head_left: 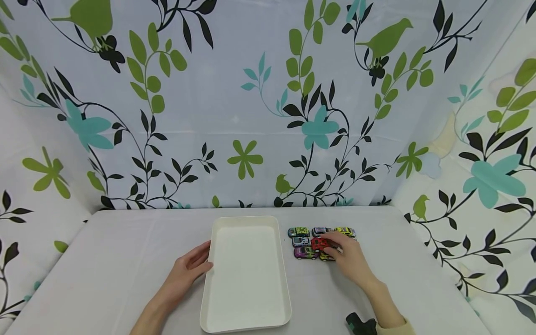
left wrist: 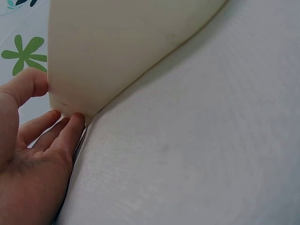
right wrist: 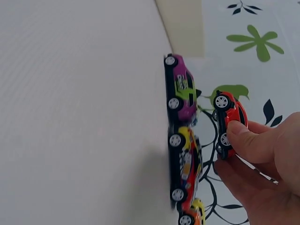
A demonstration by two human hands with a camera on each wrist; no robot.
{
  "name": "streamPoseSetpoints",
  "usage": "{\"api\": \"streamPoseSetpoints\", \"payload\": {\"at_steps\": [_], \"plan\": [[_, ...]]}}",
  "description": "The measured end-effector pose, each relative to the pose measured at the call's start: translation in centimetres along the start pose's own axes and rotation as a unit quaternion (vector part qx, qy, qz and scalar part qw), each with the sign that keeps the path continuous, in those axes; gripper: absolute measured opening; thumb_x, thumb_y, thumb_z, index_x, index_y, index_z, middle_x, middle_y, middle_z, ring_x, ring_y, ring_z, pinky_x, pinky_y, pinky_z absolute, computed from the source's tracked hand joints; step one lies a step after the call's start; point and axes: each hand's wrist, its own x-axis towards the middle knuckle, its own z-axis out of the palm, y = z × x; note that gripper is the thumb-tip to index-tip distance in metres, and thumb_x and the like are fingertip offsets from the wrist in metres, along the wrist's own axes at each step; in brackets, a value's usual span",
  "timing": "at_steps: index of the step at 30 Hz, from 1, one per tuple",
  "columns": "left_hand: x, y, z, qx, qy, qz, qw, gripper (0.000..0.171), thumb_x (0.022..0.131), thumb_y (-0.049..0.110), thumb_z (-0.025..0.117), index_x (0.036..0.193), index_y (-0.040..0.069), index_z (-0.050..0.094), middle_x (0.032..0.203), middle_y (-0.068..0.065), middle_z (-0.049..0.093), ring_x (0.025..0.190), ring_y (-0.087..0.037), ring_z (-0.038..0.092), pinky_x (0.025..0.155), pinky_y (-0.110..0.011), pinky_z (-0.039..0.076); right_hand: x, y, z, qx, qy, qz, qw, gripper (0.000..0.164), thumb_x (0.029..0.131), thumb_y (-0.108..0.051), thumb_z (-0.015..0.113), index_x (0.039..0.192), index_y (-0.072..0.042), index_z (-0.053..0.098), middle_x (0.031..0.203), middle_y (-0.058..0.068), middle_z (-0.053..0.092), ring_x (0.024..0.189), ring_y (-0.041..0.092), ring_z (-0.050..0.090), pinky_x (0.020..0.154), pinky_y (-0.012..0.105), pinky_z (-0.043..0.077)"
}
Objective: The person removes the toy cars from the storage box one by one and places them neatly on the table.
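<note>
A shallow white tray [head_left: 246,274] lies lengthwise on the table. At its left side my left hand [head_left: 190,267] holds the edge, with the thumb [left wrist: 35,86] at the rim and the fingertips at the wall. My right hand [head_left: 351,258] pinches a red toy car [right wrist: 230,119] between thumb and fingers, above a group of toy cars to the right of the tray. In the right wrist view a purple-and-green toy car [right wrist: 183,89] and a red-and-yellow one [right wrist: 187,164] stand in line beside the held car. The hand partly covers the group in the head view.
Other toy cars stand close together, among them a green one [head_left: 298,231] and a yellow one [head_left: 345,231]. A black device [head_left: 361,324] sits at the right wrist. Leaf-patterned cloth [head_left: 251,102] hangs behind the white table [head_left: 134,251] and along both sides.
</note>
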Motion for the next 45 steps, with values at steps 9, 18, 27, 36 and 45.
{"api": "streamPoseSetpoints", "payload": {"at_steps": [9, 18, 27, 36, 45], "plan": [[0.0, 0.1, -0.1, 0.002, -0.002, -0.007, 1.0, 0.067, 0.096, 0.018, 0.068, 0.154, 0.007, 0.036, 0.16, -0.012, 0.035, 0.148, -0.026, 0.033, 0.099, -0.011, 0.044, -1.2, 1.2, -0.7, -0.009, 0.008, 0.018, 1.0, 0.037, 0.082, 0.006, 0.076, 0.116, -0.008, 0.072, 0.119, 0.011, 0.071, 0.11, 0.031, 0.067, 0.095, 0.05, 0.054], [0.1, 0.1, -0.1, 0.0, -0.003, -0.007, 1.0, 0.067, 0.096, 0.017, 0.068, 0.154, 0.007, 0.036, 0.16, -0.012, 0.035, 0.148, -0.026, 0.033, 0.099, -0.011, 0.044, -2.5, 2.3, -1.5, -0.035, 0.037, -0.013, 0.999, 0.039, 0.079, 0.008, 0.077, 0.115, -0.006, 0.072, 0.116, 0.009, 0.072, 0.104, 0.029, 0.07, 0.092, 0.037, 0.056], [0.2, 0.0, 0.0, -0.006, -0.004, -0.001, 1.0, 0.066, 0.096, 0.016, 0.068, 0.153, 0.006, 0.036, 0.16, -0.012, 0.035, 0.147, -0.025, 0.033, 0.099, -0.011, 0.045, -3.0, 4.2, -2.9, -0.023, 0.04, 0.003, 0.999, 0.041, 0.081, 0.01, 0.075, 0.117, -0.007, 0.071, 0.114, 0.005, 0.072, 0.103, 0.028, 0.071, 0.092, 0.015, 0.052], [0.3, 0.1, 0.1, 0.0, -0.009, -0.001, 1.0, 0.067, 0.096, 0.019, 0.068, 0.154, 0.007, 0.036, 0.16, -0.011, 0.035, 0.148, -0.025, 0.033, 0.099, -0.011, 0.044, -3.7, 6.4, -4.0, 0.014, 0.04, 0.04, 0.998, 0.041, 0.081, 0.011, 0.074, 0.118, -0.006, 0.07, 0.118, 0.011, 0.07, 0.104, 0.019, 0.069, 0.09, 0.017, 0.054], [0.2, 0.1, -0.1, 0.002, -0.006, 0.004, 1.0, 0.067, 0.096, 0.018, 0.068, 0.153, 0.007, 0.037, 0.16, -0.012, 0.034, 0.147, -0.025, 0.034, 0.099, -0.011, 0.045, -4.2, 7.5, -4.1, 0.057, 0.035, 0.069, 0.995, 0.039, 0.084, 0.003, 0.076, 0.118, -0.014, 0.071, 0.119, 0.006, 0.07, 0.104, -0.002, 0.062, 0.093, 0.014, 0.052]]}}
